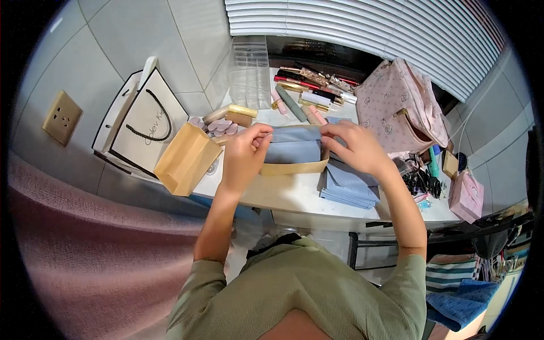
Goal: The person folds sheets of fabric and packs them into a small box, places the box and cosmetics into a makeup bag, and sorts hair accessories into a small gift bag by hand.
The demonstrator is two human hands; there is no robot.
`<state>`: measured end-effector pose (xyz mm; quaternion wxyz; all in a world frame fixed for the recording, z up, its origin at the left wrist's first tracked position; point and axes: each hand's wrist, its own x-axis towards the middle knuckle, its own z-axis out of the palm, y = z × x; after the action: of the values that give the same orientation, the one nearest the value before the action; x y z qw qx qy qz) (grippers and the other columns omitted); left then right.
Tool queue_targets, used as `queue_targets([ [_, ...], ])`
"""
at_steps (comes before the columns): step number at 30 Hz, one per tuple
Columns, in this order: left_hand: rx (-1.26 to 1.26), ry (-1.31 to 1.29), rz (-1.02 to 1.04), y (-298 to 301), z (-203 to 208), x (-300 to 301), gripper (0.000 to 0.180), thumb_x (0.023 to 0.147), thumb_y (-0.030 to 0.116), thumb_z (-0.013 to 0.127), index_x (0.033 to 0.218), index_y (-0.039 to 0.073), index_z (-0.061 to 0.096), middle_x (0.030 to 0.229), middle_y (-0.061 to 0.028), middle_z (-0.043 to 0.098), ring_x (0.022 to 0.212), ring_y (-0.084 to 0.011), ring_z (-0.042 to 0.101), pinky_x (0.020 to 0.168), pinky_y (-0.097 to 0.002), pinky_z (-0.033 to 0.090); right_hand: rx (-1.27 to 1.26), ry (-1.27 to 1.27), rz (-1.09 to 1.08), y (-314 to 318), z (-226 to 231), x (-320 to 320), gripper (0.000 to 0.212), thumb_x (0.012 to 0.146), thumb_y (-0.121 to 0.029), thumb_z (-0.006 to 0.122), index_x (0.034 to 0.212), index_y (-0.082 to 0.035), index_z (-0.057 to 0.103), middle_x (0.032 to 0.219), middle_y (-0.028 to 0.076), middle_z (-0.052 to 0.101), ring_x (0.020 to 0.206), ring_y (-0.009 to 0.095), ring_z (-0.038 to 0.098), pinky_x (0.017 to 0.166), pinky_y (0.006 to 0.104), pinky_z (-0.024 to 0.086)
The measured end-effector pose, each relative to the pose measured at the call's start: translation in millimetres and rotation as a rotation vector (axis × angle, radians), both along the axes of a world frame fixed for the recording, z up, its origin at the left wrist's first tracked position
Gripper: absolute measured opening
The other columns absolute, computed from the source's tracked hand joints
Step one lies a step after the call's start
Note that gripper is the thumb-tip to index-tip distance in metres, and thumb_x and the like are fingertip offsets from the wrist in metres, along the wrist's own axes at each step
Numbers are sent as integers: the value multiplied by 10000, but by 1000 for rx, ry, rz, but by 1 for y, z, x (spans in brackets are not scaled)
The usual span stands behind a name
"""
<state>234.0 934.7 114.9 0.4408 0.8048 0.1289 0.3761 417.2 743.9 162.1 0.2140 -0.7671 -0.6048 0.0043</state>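
Observation:
A brown cardboard box (294,168) stands near the table's front edge, with blue-grey flat packets (293,152) inside it. At its left end, my left hand (245,152) is closed, fingers curled at the left end of the top blue-grey packet. My right hand (356,146) pinches the same packet at the right end of the box, thumb and fingers pressed together. Whether these packets are paper or cloth I cannot tell. More blue-grey packets (348,190) lie in a fanned stack just right of the box, below my right forearm.
A second brown box (190,157) leans tilted at the left, by a white gift bag (147,116) with black handles. Behind the hands lie several makeup tubes and pens (311,85) and a clear organizer (249,73). A pink patterned bag (391,105) stands at the right.

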Motion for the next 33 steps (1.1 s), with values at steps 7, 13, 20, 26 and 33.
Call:
queue_targets([
  [7,526,95,173,-5,21,-6,393,818,21,676,1203,68,615,1183,-152,607,1080,-322,591,934,-408,460,282,-35,135,8,4,-6,338,836,-226,695,1137,-78,651,1015,155,683,969,349,638,842,439,510],
  [13,572,141,-165,9,12,-2,477,819,53,691,1285,61,591,1339,-163,562,1266,-336,510,1065,-408,402,222,-113,75,11,6,-9,310,793,-203,724,1081,-99,674,941,83,687,927,304,645,788,402,528],
  [20,537,236,-177,10,21,-5,465,720,59,774,1167,53,650,1233,-129,635,1161,-345,569,984,-426,443,226,-162,95,9,11,-14,315,726,-183,770,1028,-118,713,844,46,682,839,282,647,719,376,526],
  [26,533,239,-277,13,20,-3,392,692,51,788,1065,82,672,1012,-108,695,972,-333,627,891,-410,476,126,-175,216,19,-5,-12,293,725,-177,769,995,-84,705,839,89,674,865,291,644,759,393,526],
  [33,529,114,-155,17,21,10,369,751,26,728,1111,51,648,1099,-152,673,989,-338,628,878,-396,488,220,-64,155,33,-4,-1,265,794,-160,712,1023,-38,659,858,117,671,909,328,633,815,417,514],
])
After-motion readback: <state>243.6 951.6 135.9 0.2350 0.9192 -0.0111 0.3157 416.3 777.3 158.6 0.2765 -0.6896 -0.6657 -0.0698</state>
